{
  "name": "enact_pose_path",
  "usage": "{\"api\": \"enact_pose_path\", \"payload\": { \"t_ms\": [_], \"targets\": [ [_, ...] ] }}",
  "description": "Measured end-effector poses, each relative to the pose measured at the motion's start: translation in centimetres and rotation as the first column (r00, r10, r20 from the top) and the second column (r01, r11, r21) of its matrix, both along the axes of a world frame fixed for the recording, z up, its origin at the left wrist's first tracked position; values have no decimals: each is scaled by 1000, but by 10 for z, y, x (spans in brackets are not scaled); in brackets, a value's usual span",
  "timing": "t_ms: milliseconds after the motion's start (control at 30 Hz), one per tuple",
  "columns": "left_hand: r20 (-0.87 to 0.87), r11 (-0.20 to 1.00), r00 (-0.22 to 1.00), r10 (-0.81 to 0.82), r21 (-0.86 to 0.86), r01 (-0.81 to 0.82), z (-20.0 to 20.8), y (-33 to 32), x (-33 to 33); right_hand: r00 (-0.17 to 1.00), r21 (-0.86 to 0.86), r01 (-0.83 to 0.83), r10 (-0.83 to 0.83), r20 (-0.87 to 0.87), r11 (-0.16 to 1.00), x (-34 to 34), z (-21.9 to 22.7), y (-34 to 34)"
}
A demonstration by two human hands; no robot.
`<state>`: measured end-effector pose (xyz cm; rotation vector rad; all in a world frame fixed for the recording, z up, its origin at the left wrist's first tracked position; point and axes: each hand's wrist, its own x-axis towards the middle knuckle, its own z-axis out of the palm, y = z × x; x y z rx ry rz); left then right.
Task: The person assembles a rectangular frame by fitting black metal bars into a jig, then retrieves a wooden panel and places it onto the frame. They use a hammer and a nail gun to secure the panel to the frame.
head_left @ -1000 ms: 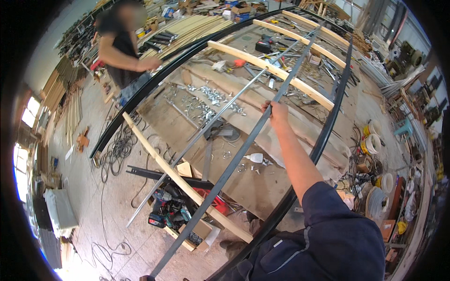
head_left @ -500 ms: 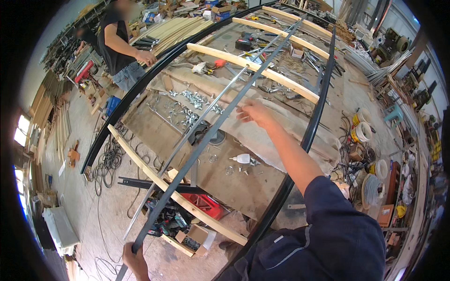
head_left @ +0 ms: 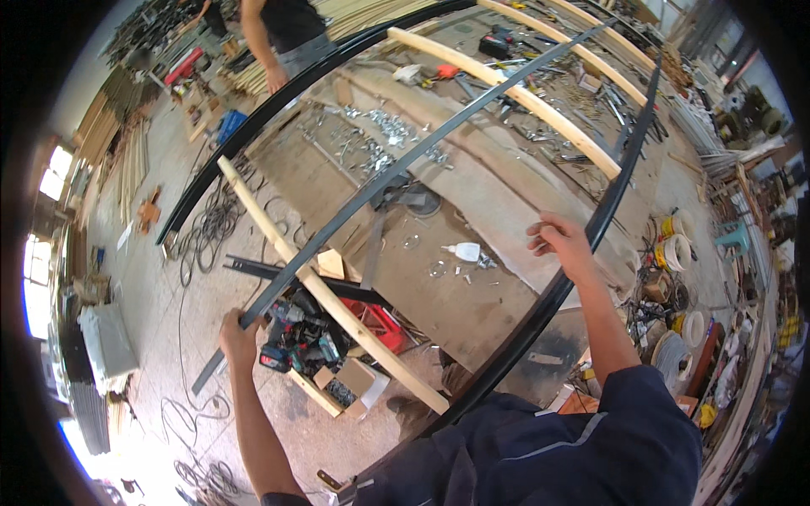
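Note:
My left hand (head_left: pixel 240 336) is closed around the lower end of a long flat dark-grey metal bar (head_left: pixel 371 187). The bar runs diagonally up and away to the right, across curved pale wooden slats (head_left: pixel 325 308) of a large frame. My right hand (head_left: pixel 560 241) holds nothing; its fingers are loosely bent and apart, just inside the frame's near black curved rail (head_left: pixel 540 325). Opposite it runs the far black rail (head_left: pixel 240 152).
Beneath the frame lies a brown work surface (head_left: pixel 447 295) with a white squeeze bottle (head_left: pixel 464 251) and scattered metal fittings (head_left: pixel 388 126). Lower left, power tools (head_left: pixel 304 337) and an open carton (head_left: pixel 354 384) sit on the floor. Another person's arm (head_left: pixel 260 42) reaches to the far rail.
My left hand has moved up with the bar's end. My right hand has drawn away from the bar toward the near rail. The thin silver rod no longer shows apart from the bar.

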<state>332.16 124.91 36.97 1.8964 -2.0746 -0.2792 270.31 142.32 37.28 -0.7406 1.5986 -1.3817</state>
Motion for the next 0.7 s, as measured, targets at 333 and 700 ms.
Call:
{"api": "enact_pose_path", "payload": {
  "t_ms": [333,700],
  "targets": [
    [116,995,992,46,-96,-35,-41,55,1,996,-33,21,-18,85,999,21,-24,20],
    [-22,953,953,301,36,-301,-69,210,45,970,-33,-226,228,80,974,95,-26,0]
  ]
}}
